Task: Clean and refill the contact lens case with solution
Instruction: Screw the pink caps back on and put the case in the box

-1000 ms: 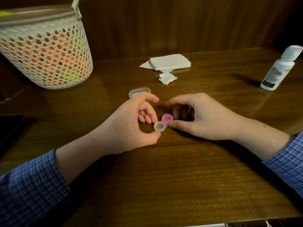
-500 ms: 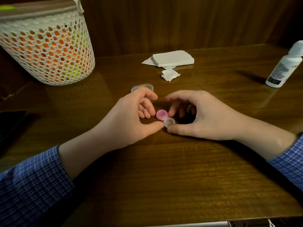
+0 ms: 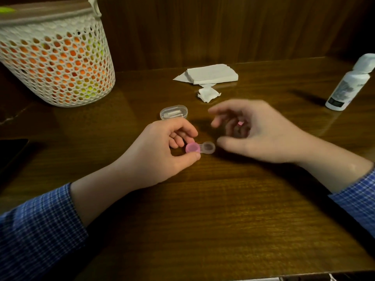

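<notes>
Lens case (image 3: 199,148) lies left-to-right; left hand (image 3: 162,151) pinches its pink-capped end, right hand (image 3: 261,130), blurred, curls round something pink beside the uncapped well.

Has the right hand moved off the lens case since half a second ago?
Yes. The right hand has drawn back from the lens case, toward the solution bottle.

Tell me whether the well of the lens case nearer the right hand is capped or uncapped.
Uncapped. The lens case shows a bare, see-through ring on that side, while its other well wears a pink cap, pinched by the left hand.
</notes>
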The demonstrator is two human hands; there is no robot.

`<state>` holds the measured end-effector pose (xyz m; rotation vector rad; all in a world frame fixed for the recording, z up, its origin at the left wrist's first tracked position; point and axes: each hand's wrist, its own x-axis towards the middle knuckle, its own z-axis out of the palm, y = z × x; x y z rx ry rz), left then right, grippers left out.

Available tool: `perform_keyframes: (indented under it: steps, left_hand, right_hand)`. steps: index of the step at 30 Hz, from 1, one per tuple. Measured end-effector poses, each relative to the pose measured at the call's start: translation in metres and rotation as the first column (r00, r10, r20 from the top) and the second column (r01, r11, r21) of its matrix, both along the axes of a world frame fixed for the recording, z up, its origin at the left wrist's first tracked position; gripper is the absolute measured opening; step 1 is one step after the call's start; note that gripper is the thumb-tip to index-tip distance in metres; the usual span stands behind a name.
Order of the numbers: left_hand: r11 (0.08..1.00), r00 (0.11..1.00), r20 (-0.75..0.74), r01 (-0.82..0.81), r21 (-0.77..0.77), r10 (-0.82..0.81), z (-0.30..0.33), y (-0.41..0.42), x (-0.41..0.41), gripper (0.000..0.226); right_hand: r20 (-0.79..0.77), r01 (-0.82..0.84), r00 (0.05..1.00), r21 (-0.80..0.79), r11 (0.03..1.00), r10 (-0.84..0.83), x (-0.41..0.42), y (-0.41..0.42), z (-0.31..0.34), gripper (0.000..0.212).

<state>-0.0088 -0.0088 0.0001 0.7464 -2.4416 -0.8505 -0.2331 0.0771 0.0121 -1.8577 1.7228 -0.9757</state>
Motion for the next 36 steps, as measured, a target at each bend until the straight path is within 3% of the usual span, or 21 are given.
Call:
perform_keyframes:
  steps: [3,6,11,22,29,34,36]
  left_hand:
    - [1.000,1.000,-0.001,0.012,0.011,-0.012,-0.001,-0.001,0.001,0.034]
    - [1.000,1.000,-0.004,0.023,0.021,-0.023,-0.001,-0.001,0.001,0.035]
    - [0.999,0.999,-0.008,0.039,0.033,-0.038,-0.002,-0.001,0.002,0.035]
    - [0.999,0.999,0.007,0.035,0.004,-0.035,-0.003,-0.001,0.003,0.028]
    - [0.999,0.999,0.031,0.043,-0.001,-0.042,-0.002,-0.002,0.003,0.014]
    - [0.999,0.999,0.032,0.044,-0.014,-0.043,-0.001,-0.001,0.003,0.014]
    - [0.999,0.998,0.037,0.045,-0.019,-0.045,-0.001,-0.001,0.002,0.014]
  right_hand:
    - [-0.031,0.218,0.975,-0.088,0.972,-0.221,-0.023,-0.006,0.010,0.051]
    - [-0.160,0.339,0.931,0.056,0.939,-0.327,-0.047,-0.010,0.014,0.059]
    - [-0.302,0.312,0.918,0.146,0.939,-0.258,-0.050,-0.018,0.002,0.058]
    - [-0.297,0.212,0.940,0.131,0.968,-0.166,-0.034,-0.013,0.004,0.032]
    - [-0.165,0.120,0.981,0.102,0.988,-0.102,-0.016,-0.007,0.006,0.017]
    - [0.244,0.085,0.965,0.070,0.994,-0.099,-0.004,-0.004,0.002,0.015]
    - [0.294,0.047,0.954,0.040,0.998,-0.057,0.003,-0.003,-0.003,0.014]
